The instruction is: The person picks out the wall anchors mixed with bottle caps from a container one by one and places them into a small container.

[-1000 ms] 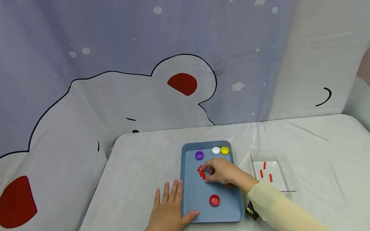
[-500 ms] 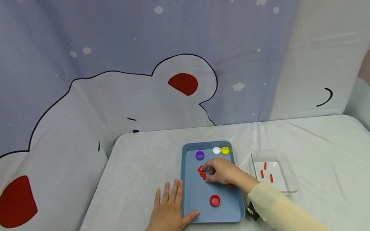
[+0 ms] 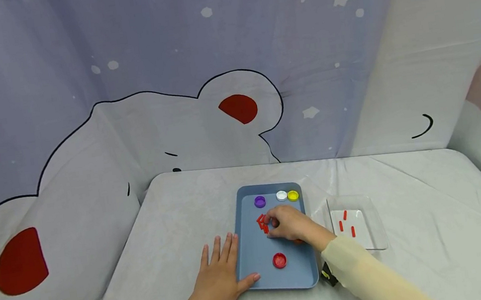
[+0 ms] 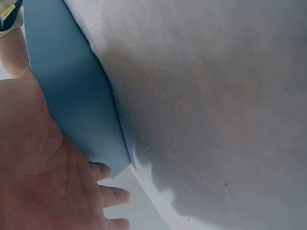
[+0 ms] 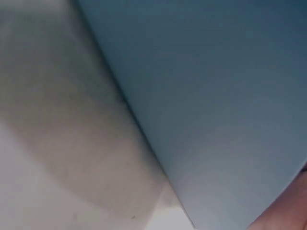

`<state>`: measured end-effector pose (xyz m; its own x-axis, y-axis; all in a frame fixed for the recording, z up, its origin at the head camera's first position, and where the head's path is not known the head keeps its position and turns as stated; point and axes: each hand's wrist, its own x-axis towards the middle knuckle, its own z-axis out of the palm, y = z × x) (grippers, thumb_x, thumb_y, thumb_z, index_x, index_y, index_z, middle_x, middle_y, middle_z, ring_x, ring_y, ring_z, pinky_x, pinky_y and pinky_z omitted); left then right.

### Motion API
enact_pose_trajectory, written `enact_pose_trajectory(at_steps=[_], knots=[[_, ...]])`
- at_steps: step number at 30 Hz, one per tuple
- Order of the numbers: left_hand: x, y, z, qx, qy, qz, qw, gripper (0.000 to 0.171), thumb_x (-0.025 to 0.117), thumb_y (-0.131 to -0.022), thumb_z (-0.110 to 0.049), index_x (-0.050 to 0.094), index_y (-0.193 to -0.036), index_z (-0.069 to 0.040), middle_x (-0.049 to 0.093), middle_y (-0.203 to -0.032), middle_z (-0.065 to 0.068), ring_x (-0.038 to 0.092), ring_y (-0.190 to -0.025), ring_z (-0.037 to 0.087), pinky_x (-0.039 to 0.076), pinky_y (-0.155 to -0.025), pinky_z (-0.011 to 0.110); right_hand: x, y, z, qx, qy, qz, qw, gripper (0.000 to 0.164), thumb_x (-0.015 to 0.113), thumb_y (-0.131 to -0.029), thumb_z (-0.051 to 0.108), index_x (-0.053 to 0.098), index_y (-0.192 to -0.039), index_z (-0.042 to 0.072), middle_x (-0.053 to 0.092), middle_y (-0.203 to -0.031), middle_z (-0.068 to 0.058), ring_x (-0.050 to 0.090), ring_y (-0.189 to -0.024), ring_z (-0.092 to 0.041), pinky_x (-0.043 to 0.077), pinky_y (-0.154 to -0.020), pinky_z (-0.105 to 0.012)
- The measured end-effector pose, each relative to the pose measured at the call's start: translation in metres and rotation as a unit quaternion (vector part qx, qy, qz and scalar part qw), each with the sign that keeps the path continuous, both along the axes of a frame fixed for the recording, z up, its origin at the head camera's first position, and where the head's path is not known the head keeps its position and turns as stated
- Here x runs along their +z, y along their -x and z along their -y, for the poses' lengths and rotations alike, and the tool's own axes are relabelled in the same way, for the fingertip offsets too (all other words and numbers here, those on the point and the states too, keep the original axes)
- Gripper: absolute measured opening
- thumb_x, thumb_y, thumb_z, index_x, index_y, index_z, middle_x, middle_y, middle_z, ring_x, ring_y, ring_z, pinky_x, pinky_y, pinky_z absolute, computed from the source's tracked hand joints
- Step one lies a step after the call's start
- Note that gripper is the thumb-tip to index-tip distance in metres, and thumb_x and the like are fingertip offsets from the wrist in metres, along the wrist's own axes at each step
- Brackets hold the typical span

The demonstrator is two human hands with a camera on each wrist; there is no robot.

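Note:
My left hand (image 3: 216, 279) lies with straight, spread fingers along the left edge of a blue-grey tray (image 3: 249, 270), its thumb over the near left corner. In the left wrist view, the palm fills the lower left beside the tray's outer wall (image 4: 76, 81). My right hand (image 3: 291, 222) is over the middle of the tray, thumb and index finger bent. Their tips are right at a cluster of small red sticks (image 3: 261, 224); I cannot tell whether a stick is pinched. An orange thing (image 3: 299, 241) is mostly hidden under that hand. Nearer me in the tray sits a red round cap (image 3: 279, 260).
Purple (image 3: 259, 201), white (image 3: 281, 196) and yellow (image 3: 293, 195) caps sit at the tray's far end. A clear plastic box (image 3: 376, 233) right of the tray holds 3 red sticks (image 3: 341, 226). Below the right sleeve shows a black wrist device (image 3: 328, 274).
The right fingertips have shifted very slightly at the red sticks. My left hand, the tray and the box stay where they were.

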<state>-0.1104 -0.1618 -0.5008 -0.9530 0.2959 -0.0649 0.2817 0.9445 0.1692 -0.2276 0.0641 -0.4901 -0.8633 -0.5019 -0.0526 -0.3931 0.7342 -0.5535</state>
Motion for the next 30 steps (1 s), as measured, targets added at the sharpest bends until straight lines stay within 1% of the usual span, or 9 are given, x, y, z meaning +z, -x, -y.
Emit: enact_pose_trajectory(at_steps=[3,9,14,24,30], knots=[[0.0000,-0.0001,0.0004,-0.001,-0.001,-0.001,1.0000,0.104,0.049,-0.090,-0.077,0.026,-0.160,-0.005,0.027,-0.166,0.013,0.019,-0.152,0.044,0.011,-0.119,0.066,-0.0001,-0.0001,0.0007,0.005,-0.004,-0.005,1.000,0.025,0.087,-0.080,0.019,0.073,-0.098,0.011,0.056,-0.077,0.002,0.049,-0.075,-0.013,0.043,-0.070,-0.031],[0.0011,-0.0006,0.0002,-0.003,-0.003,-0.001,1.0000,0.104,0.049,-0.090,-0.077,0.026,-0.160,-0.004,0.027,-0.166,0.014,0.019,-0.152,0.044,0.011,-0.118,0.067,-0.0017,0.0011,0.0022,0.003,-0.010,0.000,1.000,0.029,0.088,-0.080,0.024,0.073,-0.100,0.011,0.054,-0.076,0.004,0.050,-0.073,-0.014,0.043,-0.067,-0.031],[0.0017,-0.0008,0.0003,-0.002,-0.002,0.000,1.0000,0.104,0.048,-0.090,-0.077,0.026,-0.160,-0.005,0.027,-0.166,0.013,0.019,-0.152,0.044,0.011,-0.118,0.067,-0.0018,0.0017,0.0032,0.004,-0.011,-0.004,1.000,0.030,0.088,-0.079,0.025,0.073,-0.101,0.011,0.053,-0.075,0.004,0.049,-0.071,-0.014,0.043,-0.065,-0.030],[0.0022,-0.0007,0.0003,-0.001,-0.002,0.001,1.0000,0.103,0.049,-0.090,-0.077,0.026,-0.160,-0.005,0.026,-0.166,0.013,0.019,-0.152,0.044,0.011,-0.119,0.066,-0.0004,0.0009,0.0046,0.006,-0.010,-0.006,1.000,0.026,0.088,-0.080,0.022,0.073,-0.099,0.012,0.054,-0.074,0.003,0.049,-0.071,-0.014,0.042,-0.065,-0.031],[0.0049,-0.0017,-0.0001,-0.001,-0.005,0.005,1.0000,0.103,0.050,-0.090,-0.076,0.026,-0.160,-0.004,0.027,-0.166,0.014,0.019,-0.152,0.044,0.011,-0.119,0.067,-0.0010,0.0007,0.0038,0.007,-0.008,-0.002,1.000,0.024,0.087,-0.080,0.022,0.073,-0.098,0.013,0.054,-0.074,0.003,0.050,-0.070,-0.014,0.043,-0.064,-0.030]])
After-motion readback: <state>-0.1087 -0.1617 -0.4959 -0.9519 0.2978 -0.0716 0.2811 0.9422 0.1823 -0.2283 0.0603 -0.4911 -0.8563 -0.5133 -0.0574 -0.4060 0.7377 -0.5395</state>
